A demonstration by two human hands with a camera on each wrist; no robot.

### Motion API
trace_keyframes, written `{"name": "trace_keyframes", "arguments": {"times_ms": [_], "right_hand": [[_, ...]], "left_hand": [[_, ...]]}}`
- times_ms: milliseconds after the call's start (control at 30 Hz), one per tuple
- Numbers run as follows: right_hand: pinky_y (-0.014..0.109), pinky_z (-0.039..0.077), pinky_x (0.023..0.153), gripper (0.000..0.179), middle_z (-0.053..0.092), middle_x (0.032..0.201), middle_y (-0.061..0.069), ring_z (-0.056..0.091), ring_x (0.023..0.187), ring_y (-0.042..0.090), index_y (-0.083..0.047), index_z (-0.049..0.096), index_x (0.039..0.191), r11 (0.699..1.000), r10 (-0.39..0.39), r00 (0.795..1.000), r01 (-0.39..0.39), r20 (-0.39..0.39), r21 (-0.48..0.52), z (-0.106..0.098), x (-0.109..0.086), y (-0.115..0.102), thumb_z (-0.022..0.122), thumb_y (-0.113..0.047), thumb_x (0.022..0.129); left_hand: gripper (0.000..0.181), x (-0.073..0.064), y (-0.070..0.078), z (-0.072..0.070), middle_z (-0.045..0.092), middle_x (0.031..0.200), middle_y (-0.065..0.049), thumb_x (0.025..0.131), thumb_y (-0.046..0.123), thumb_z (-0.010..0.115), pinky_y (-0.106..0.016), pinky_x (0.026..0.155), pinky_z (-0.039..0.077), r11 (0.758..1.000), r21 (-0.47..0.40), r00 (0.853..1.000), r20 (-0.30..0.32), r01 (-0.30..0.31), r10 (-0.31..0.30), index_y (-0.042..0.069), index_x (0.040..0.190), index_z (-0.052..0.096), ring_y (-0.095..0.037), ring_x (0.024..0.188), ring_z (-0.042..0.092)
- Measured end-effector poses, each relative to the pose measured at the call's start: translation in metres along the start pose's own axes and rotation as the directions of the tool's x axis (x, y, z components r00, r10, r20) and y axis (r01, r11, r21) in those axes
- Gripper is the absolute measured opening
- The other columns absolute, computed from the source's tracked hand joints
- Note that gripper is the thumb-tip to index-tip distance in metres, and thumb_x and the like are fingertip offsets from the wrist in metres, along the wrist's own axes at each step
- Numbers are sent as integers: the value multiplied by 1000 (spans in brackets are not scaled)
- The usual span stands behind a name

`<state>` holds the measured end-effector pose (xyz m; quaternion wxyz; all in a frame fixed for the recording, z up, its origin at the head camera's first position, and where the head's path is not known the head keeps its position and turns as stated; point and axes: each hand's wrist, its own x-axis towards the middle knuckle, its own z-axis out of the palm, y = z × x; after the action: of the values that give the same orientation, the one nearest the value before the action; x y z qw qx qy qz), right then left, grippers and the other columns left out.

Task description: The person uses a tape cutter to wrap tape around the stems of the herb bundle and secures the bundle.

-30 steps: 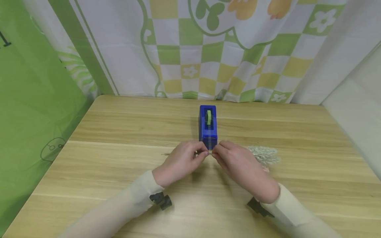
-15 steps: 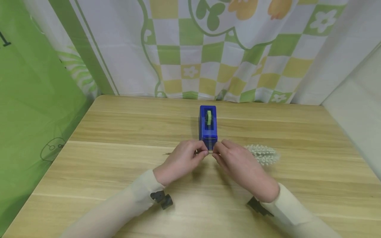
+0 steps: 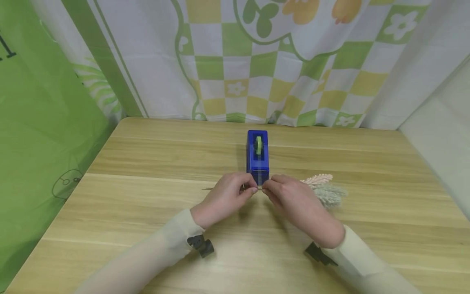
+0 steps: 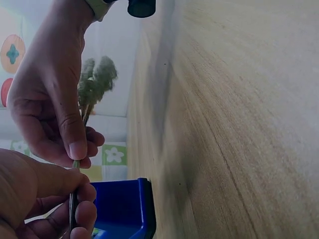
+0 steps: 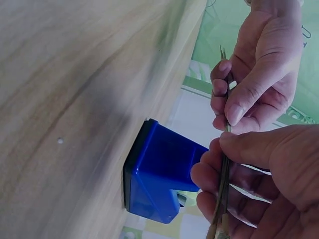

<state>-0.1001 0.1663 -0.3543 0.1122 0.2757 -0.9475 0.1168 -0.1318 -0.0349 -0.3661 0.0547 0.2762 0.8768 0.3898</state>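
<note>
My left hand and my right hand meet over the table and pinch a thin bundle of dried flower stems between thumbs and fingers. The stems lie level, held just above the tabletop, and their bare ends stick out left of the left hand. Right of the right hand, pale green flower heads and a pink flower head fan out. Directly beyond the fingertips stands a blue tape dispenser with a green-yellow roll. A clear strip seems to run from its front down to the stems.
The wooden table spreads around both hands. At its back edge hangs a checkered curtain, and a green cloth hangs at the left. Dark wrist cameras are strapped on both sleeves.
The bundle has rolled about its length: the pink flower head was low, then hidden, and now shows above the green ones. Both hands stay in nearly the same place.
</note>
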Motion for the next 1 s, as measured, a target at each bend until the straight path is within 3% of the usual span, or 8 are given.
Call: {"name": "trace_keyframes", "arguments": {"times_ms": [200,333,533,667,1000], "right_hand": [[28,54,63,3,69,85,-1,60,73,10,-10,73,97,1000,11,1000,-11,-11,3,2,1,1,76,-11,95],[26,52,60,5,67,84,0,56,68,8,-9,72,97,1000,9,1000,-9,-18,-8,3,1,2,76,-12,95],[22,46,56,7,63,80,-1,48,62,6,-8,69,96,999,33,999,-33,19,-1,3,1,2,73,-15,97],[23,48,56,9,64,78,-1,51,63,7,-7,69,97,999,34,998,-34,49,-11,2,1,3,70,-16,100],[26,51,59,7,65,79,-1,54,66,9,-9,69,95,999,-8,1000,8,20,-33,-1,2,7,71,-13,99]], "left_hand": [[11,1,-1,-1,75,97,-4,102,14,68,-24,72,51,1000,20,1000,5,-11,11,7,102,76,-10,80,60],[15,1,-1,-1,76,95,-5,103,14,66,-23,68,49,1000,18,1000,11,-23,23,5,105,77,-11,75,58],[12,2,-2,0,74,93,-4,102,13,68,-22,67,48,999,31,1000,-3,-26,26,5,102,77,-10,74,56],[11,3,-1,0,74,94,-4,101,13,69,-23,68,47,999,36,1000,-13,-27,28,5,101,77,-11,75,56],[4,4,-3,1,73,98,-4,99,11,71,-23,74,52,1000,11,999,-30,-18,18,9,98,74,-12,84,61]]}}
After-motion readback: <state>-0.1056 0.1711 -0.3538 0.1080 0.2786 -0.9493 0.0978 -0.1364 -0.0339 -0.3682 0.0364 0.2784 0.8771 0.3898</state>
